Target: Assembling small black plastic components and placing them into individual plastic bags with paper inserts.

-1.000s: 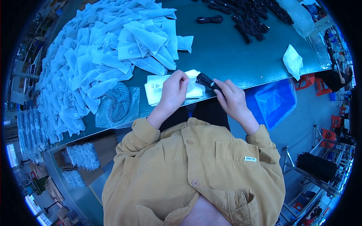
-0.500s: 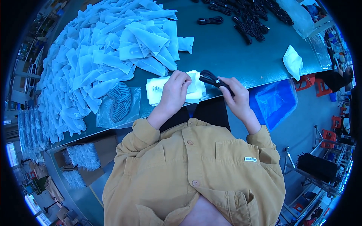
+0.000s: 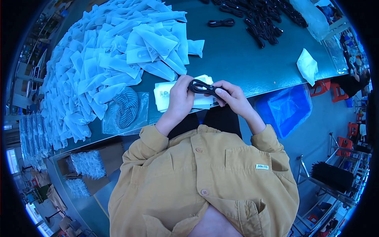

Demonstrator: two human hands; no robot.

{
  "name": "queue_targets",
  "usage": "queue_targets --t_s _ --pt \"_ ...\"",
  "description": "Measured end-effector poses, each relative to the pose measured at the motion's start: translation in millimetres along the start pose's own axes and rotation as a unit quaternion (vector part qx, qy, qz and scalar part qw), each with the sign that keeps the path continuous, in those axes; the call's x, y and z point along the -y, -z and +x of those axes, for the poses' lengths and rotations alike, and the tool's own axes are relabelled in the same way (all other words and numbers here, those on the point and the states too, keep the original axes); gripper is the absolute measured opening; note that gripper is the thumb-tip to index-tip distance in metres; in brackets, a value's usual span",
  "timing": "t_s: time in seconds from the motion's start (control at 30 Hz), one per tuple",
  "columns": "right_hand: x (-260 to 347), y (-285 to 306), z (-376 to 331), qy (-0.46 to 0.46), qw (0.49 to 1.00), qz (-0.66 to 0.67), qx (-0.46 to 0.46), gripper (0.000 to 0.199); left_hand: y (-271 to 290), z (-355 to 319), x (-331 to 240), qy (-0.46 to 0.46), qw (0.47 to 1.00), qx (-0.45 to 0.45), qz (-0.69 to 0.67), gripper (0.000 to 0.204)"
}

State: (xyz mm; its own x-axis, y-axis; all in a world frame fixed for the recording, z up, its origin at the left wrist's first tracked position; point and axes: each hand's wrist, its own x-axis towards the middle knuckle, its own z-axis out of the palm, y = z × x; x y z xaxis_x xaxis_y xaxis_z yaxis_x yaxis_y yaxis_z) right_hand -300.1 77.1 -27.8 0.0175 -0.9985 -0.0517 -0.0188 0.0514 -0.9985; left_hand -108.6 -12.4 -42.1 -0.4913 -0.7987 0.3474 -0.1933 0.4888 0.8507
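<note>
My right hand (image 3: pixel 233 98) grips a coiled black cable (image 3: pixel 203 87) by its right end, between thumb and fingers. The loops of the coil point left and reach the fingertips of my left hand (image 3: pixel 181 98). That hand is closed over a stack of flat white pouches (image 3: pixel 162 93) at the table's near edge. It pinches the top white pouch, though the coil and fingers hide most of the grip. A large heap of filled white pouches (image 3: pixel 106 59) lies just beyond and to the left.
Several coiled black cables (image 3: pixel 264 23) lie at the far side of the green table (image 3: pixel 244 63). A crumpled white pouch (image 3: pixel 307 66) rests near the right edge. A striped cloth item in a clear bag (image 3: pixel 125 107) lies at left. A lined blue bin (image 3: pixel 284 108) stands below the table's right side.
My right hand has carried the coiled cable left and slightly down, bringing it to my left hand's fingertips above the pouch stack. My left hand has hardly moved.
</note>
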Motion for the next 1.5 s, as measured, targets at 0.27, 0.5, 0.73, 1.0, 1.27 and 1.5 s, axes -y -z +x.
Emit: queue_targets --t_s 0.27,0.5,0.73,1.0,1.27,1.5 --pt "-2.8 0.8 -11.2 0.003 0.985 0.083 -0.154 0.021 3.1 2.7 -7.5 0.008 1.0 0.016 0.006 0.006" --pt "-11.0 -16.5 0.6 0.142 0.94 -0.229 -0.211 0.017 -1.4 2.6 -15.6 -0.012 1.0 0.008 -0.008 0.006" --pt "-4.1 -29.8 15.0 0.069 0.957 -0.214 -0.182 0.016 -5.9 -0.7 -16.7 -0.038 0.998 -0.025 -0.044 0.008" --pt "-9.3 -21.7 1.1 0.082 0.929 -0.267 -0.245 0.011 0.1 1.8 -14.2 -0.009 0.998 -0.02 -0.058 0.005" --pt "26.6 -12.7 -17.0 0.248 0.884 -0.311 -0.245 0.036 -0.9 8.2 -19.5 -0.008 0.999 -0.001 -0.051 0.005" --pt "32.2 -2.7 -39.5 0.273 0.842 -0.43 -0.181 0.051 1.1 15.9 -25.8 -0.02 0.999 0.001 -0.043 0.005"
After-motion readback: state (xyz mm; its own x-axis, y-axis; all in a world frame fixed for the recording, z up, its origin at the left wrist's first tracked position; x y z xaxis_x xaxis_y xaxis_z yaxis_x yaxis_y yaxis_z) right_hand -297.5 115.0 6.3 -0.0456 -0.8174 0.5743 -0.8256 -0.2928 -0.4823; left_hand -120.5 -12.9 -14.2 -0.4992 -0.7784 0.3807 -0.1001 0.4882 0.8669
